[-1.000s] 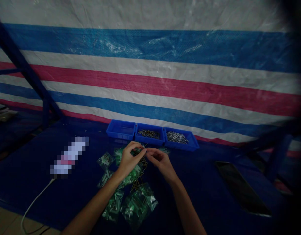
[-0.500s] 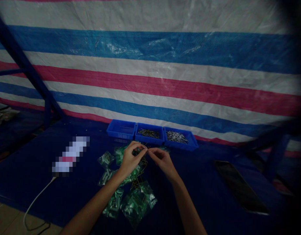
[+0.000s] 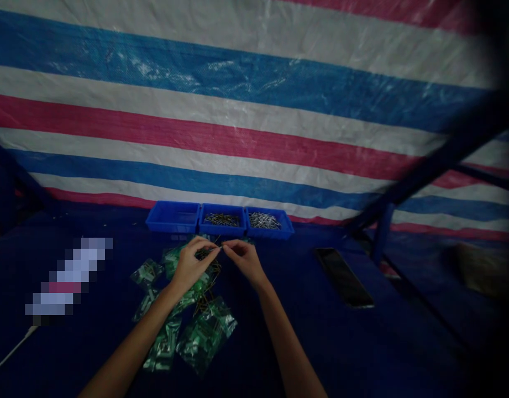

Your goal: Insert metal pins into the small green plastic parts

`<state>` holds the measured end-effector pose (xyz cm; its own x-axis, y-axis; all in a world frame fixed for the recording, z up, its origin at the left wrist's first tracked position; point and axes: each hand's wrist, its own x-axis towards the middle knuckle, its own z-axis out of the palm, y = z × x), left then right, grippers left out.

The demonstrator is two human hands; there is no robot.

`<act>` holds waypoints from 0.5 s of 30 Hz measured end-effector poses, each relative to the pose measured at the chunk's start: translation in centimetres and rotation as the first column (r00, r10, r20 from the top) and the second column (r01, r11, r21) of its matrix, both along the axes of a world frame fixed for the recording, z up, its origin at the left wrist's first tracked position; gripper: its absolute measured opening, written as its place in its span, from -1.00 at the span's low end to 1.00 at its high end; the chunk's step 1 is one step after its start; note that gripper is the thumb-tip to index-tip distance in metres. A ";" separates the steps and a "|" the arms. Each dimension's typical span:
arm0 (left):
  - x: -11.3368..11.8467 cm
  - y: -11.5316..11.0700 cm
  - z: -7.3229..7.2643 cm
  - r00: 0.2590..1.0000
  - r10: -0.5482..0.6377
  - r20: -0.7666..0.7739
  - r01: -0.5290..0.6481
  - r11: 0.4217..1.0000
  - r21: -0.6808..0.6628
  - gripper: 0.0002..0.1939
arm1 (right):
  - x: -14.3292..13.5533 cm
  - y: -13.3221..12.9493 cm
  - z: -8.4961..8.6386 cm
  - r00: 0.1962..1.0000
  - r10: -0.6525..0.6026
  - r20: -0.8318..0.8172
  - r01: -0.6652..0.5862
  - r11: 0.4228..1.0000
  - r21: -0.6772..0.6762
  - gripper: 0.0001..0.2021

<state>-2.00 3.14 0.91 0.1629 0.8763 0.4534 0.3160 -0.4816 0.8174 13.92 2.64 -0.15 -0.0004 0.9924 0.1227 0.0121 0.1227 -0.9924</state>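
Note:
Over the small clear plastic bags (image 3: 206, 334), my left hand (image 3: 193, 264) and my right hand (image 3: 246, 261) meet fingertip to fingertip. Each is closed in a pinch between thumb and forefinger. Something tiny sits where the fingertips meet, too small and dark to name. The bags hold green and pale pieces. Loose brass-coloured screws (image 3: 204, 303) lie among them, just below my hands. Behind the hands stand a blue bin of dark, brass-toned screws (image 3: 221, 220) and a blue bin of silvery screws or nails (image 3: 265, 220).
A third blue bin (image 3: 173, 224) at the left of the row shows no contents. A dark phone (image 3: 344, 277) lies at right. A blurred-out pale object (image 3: 69, 276) with a white cable (image 3: 11, 352) is at left. Striped sheeting (image 3: 237, 138) hangs behind, beside blue frame bars (image 3: 420, 171).
The camera view has swung right, so everything sits further left in the picture. My hands stay together in the same pinch over the bags.

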 end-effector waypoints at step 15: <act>0.2 -0.1 0.2 0.992 0.111 0.058 -0.109 0.993 -0.040 -0.88 | -1.3 -0.4 -0.4 0.989 0.149 0.026 -0.148 0.988 -0.031 -0.81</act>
<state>-1.80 3.03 1.14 0.0380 0.9036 0.4268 0.3155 -0.4161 0.8528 12.63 2.20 -0.59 -0.1511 0.9842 0.0922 0.0236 0.0968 -0.9950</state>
